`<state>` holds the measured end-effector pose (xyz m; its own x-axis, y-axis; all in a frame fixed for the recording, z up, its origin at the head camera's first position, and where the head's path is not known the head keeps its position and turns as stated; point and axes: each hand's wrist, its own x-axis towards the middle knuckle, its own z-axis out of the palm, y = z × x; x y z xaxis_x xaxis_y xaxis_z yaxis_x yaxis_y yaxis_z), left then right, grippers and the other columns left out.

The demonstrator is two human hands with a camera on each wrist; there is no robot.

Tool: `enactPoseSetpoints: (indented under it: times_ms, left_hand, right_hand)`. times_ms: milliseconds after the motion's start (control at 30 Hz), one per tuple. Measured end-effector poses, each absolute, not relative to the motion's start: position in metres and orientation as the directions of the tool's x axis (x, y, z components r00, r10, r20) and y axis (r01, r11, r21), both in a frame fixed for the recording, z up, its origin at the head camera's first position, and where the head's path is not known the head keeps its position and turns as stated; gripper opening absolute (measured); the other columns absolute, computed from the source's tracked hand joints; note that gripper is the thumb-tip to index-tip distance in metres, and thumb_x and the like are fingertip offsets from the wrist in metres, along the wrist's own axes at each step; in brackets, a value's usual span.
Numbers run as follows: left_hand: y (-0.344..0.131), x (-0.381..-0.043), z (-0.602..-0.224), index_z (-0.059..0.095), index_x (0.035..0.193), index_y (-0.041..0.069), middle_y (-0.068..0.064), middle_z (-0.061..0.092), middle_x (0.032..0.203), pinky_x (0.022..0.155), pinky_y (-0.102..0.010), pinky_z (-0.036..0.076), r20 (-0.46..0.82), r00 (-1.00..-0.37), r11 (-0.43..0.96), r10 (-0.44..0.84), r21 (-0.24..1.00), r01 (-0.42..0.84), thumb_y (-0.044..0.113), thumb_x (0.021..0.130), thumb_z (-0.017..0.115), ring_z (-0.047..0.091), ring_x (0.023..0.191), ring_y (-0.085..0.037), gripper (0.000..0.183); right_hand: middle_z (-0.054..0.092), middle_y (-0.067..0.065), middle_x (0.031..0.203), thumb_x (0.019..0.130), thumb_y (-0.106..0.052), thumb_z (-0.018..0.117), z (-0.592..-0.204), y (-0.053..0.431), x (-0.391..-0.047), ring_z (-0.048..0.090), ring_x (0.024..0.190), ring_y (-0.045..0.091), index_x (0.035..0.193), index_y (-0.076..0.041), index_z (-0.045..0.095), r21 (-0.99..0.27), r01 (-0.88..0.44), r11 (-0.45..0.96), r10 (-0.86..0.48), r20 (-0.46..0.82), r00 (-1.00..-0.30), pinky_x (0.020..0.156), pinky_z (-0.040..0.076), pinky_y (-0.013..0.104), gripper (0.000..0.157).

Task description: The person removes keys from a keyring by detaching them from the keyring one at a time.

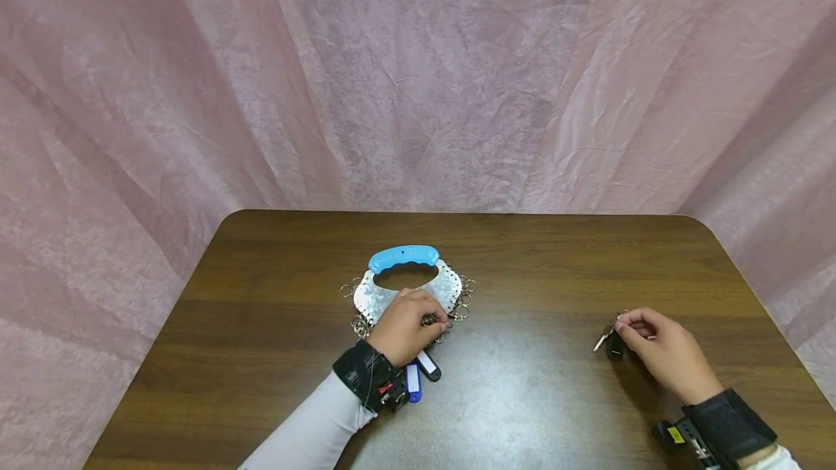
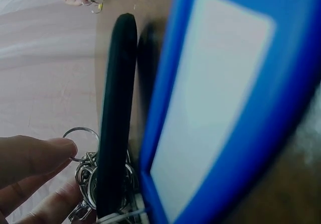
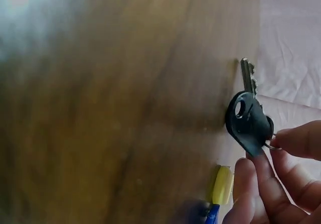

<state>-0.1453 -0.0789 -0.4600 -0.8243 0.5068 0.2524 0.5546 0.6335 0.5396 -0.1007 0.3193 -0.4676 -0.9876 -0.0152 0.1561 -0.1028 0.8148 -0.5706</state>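
A metal key ring holder with a blue handle [image 1: 403, 255] lies on the table, split rings along its edge. Over its lower edge, my left hand [image 1: 406, 326] pinches a split ring [image 2: 80, 129] between thumb and finger. Below that hand, a black key tag [image 1: 428, 366] and a blue key tag [image 1: 413, 383] hang toward the near side, both with white labels. At the right, my right hand [image 1: 668, 354] pinches the ring of a black-headed key [image 3: 248, 123]. The key's metal blade [image 3: 248, 76] points away from the fingers.
A yellow piece [image 3: 222, 185] and a blue piece [image 3: 212, 214] show beside the right fingers in the right wrist view; their kind is unclear. The brown table [image 1: 522, 267] ends at a pink curtain [image 1: 418, 78] behind.
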Motion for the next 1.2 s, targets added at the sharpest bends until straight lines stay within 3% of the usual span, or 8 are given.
enactPoseSetpoints:
  times_ms: [167,533,733,900,1200]
  left_hand:
    - [-0.0795,-0.1453,-0.4598,0.069,0.082,0.017,0.009,0.062,0.085,0.084,-0.03,0.039,0.259,-0.819,0.627,0.513,0.538,0.563,0.013,0.081,0.072,0.053,0.087,-0.01,0.006]
    - [-0.0797,-0.1446,-0.4579,0.069,0.085,0.018,0.009,0.062,0.088,0.085,-0.029,0.042,0.253,-0.844,0.638,0.473,0.562,0.526,0.011,0.082,0.07,0.055,0.087,-0.009,0.008]
    - [-0.0811,-0.1456,-0.4566,0.068,0.096,0.019,0.008,0.061,0.097,0.08,-0.029,0.046,0.25,-0.878,0.664,0.407,0.579,0.473,0.015,0.084,0.067,0.055,0.092,-0.008,0.012]
    - [-0.0833,-0.1476,-0.4566,0.067,0.104,0.015,0.002,0.061,0.099,0.074,-0.029,0.046,0.23,-0.895,0.664,0.383,0.605,0.44,0.015,0.084,0.069,0.056,0.087,-0.012,0.02]
    - [-0.086,-0.1506,-0.4512,0.066,0.103,0.015,0.001,0.06,0.095,0.069,-0.028,0.046,0.231,-0.906,0.671,0.355,0.612,0.419,0.014,0.084,0.069,0.056,0.082,-0.012,0.02]
  right_hand:
    - [0.062,0.002,0.087,0.09,-0.023,0.064,-0.4673,0.3208,-0.1034,0.056,0.075,0.016,0.093,-0.01,0.064,-0.533,-0.088,0.842,-0.022,0.129,-0.991,0.065,0.044,0.036,0.013]
    - [0.062,0.0,0.081,0.087,-0.016,0.067,-0.4678,0.3237,-0.105,0.052,0.066,0.009,0.091,-0.009,0.064,-0.526,-0.093,0.845,-0.049,0.097,-0.994,0.057,0.04,0.03,0.008]
    - [0.061,0.0,0.08,0.088,-0.014,0.066,-0.4677,0.3244,-0.1046,0.053,0.067,0.01,0.09,-0.009,0.064,-0.535,-0.09,0.84,-0.065,0.065,-0.996,0.058,0.041,0.029,0.006]
    - [0.061,0.001,0.081,0.089,-0.017,0.065,-0.4676,0.3247,-0.1028,0.054,0.068,0.013,0.093,-0.009,0.063,-0.534,-0.07,0.843,-0.061,0.035,-0.998,0.058,0.041,0.03,0.009]
    - [0.056,0.0,0.076,0.089,-0.019,0.066,-0.4619,0.3152,-0.1019,0.05,0.062,0.01,0.095,-0.011,0.061,-0.544,-0.122,0.83,-0.076,0.108,-0.991,0.053,0.038,0.027,0.012]
